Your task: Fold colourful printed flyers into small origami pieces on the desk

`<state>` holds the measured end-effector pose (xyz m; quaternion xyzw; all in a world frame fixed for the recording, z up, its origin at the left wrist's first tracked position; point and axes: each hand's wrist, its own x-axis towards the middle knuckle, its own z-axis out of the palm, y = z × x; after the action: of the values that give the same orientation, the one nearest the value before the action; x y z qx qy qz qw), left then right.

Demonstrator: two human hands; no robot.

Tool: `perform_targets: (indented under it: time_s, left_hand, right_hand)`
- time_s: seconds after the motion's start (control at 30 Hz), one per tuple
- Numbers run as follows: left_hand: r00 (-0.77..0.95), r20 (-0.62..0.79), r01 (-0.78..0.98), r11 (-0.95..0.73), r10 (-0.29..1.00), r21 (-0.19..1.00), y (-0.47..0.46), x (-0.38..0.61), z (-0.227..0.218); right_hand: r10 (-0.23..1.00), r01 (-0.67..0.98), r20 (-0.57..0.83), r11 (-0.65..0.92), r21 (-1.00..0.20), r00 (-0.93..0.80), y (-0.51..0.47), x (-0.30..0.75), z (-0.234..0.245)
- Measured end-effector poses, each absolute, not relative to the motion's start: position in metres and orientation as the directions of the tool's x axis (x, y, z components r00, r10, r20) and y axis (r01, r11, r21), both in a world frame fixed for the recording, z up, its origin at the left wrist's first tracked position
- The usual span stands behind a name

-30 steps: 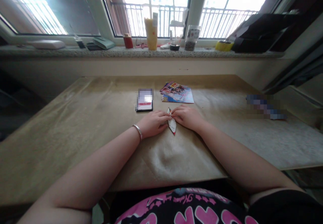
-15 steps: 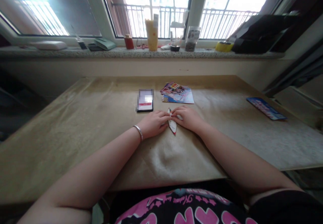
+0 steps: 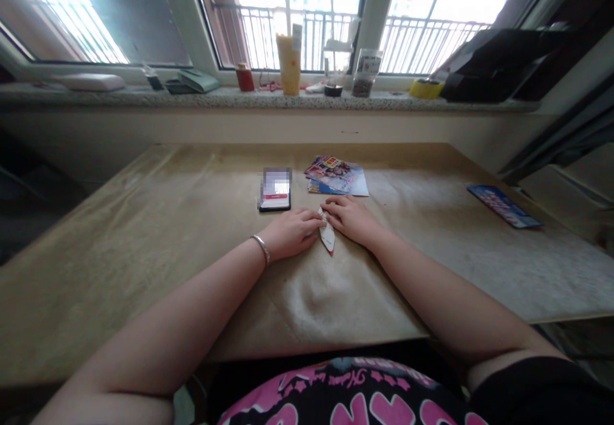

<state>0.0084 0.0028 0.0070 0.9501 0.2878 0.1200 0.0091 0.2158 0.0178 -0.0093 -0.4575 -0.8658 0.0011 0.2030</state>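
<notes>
A small folded piece of white paper with a red tip [image 3: 328, 238] lies on the brown table [image 3: 144, 233] between my hands. My left hand [image 3: 290, 232], with a silver bracelet at the wrist, rests beside it and its fingertips pinch the paper's left edge. My right hand [image 3: 352, 218] presses down on the paper's right side with curled fingers. Most of the paper is hidden under the fingers.
A phone [image 3: 275, 191] lies just beyond my left hand, next to a fanned stack of colourful paper sheets [image 3: 337, 176]. A blue packet [image 3: 503, 206] lies at the right. The windowsill [image 3: 144, 98] carries a yellow cup [image 3: 288, 64], a red jar [image 3: 244, 78] and other small items.
Both hands stay on the folded paper; my right hand has shifted slightly up and left along it. The paper has barely moved.
</notes>
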Motion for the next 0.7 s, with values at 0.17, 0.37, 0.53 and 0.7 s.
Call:
perform_targets:
  time_s: [0.17, 0.37, 0.53, 0.7]
  left_hand:
    - [0.808, 0.262, 0.520, -0.848, 0.527, 0.101, 0.006, 0.007, 0.006]
    - [0.819, 0.282, 0.509, -0.860, 0.500, 0.049, 0.008, 0.006, 0.005]
    - [0.821, 0.280, 0.518, -0.855, 0.498, 0.001, 0.008, 0.005, 0.006]
    - [0.828, 0.291, 0.517, -0.854, 0.480, -0.062, 0.011, -0.001, 0.008]
  right_hand:
    - [0.731, 0.702, 0.399, 0.667, -0.248, -0.553, 0.019, 0.222, -0.008]
    - [0.691, 0.653, 0.358, 0.718, -0.241, -0.628, 0.016, 0.229, -0.006]
    - [0.661, 0.650, 0.308, 0.744, -0.152, -0.685, 0.010, 0.232, -0.002]
    - [0.631, 0.651, 0.321, 0.757, -0.059, -0.706, 0.009, 0.227, -0.004]
